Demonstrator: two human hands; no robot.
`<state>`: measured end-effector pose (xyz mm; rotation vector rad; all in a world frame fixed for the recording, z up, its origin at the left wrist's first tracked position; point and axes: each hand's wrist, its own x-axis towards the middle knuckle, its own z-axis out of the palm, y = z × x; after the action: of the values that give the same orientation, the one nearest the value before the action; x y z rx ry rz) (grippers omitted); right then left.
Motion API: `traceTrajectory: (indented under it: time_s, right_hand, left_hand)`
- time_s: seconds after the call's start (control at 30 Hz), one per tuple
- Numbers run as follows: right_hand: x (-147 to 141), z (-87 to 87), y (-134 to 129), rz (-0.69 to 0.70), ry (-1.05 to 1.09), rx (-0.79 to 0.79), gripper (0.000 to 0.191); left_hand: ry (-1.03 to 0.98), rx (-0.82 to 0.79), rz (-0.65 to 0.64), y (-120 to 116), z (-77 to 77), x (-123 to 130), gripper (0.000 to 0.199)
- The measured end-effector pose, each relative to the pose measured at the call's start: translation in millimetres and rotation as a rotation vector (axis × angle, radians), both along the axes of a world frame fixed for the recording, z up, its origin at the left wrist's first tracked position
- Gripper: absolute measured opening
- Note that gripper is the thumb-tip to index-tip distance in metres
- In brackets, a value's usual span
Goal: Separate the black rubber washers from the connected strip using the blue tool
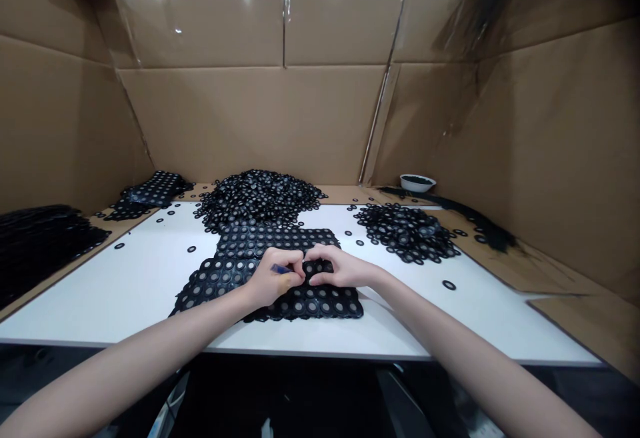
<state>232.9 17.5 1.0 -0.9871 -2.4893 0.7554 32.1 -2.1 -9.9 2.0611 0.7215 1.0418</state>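
Observation:
Several black rubber-like sheets (320, 308) covered in rows of rings with pale centres lie overlapping on the white tabletop before me. My left hand (277, 278) is closed around a slim blue pen-like tool (281, 269), its tip hidden by my fingers over the upper sheet. Close beside it, my right hand (343, 266) rests on the same sheet, thumb and forefinger curved apart with dark rings visible between them. The fingertips of both hands nearly meet.
Behind the sheets rises a large heap of black rings (260, 195); a smaller ring pile (407, 231) lies right. A white bowl (418, 183) stands at the back right. Stacked black sheets (45, 238) lie left. Cardboard walls (250, 118) enclose the white table (125, 291).

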Motion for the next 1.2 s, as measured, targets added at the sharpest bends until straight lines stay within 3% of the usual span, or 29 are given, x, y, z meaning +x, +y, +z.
traceTrajectory:
  time_s: [0.53,0.83,1.0,1.2]
  right_hand:
    - [-2,-6.5,4,0.055,0.065,0.003,0.016]
    - [1,-4.6,3,0.002,-0.001,0.005,0.033]
    - [1,0.8,-2,-0.045,0.034,-0.068,0.05]
    - [-1,7.3,-7,-0.105,0.008,-0.142,0.079]
  left_hand:
    - [0.183,0.004,-0.042,-6,4.9,3,0.015]
    - [0.206,-0.096,-0.064,-10,16.7,-11,0.009]
    - [0.122,-0.153,0.0,-10,12.6,-14,0.012]
    - [0.013,-0.26,-0.033,-7,6.4,-14,0.016]
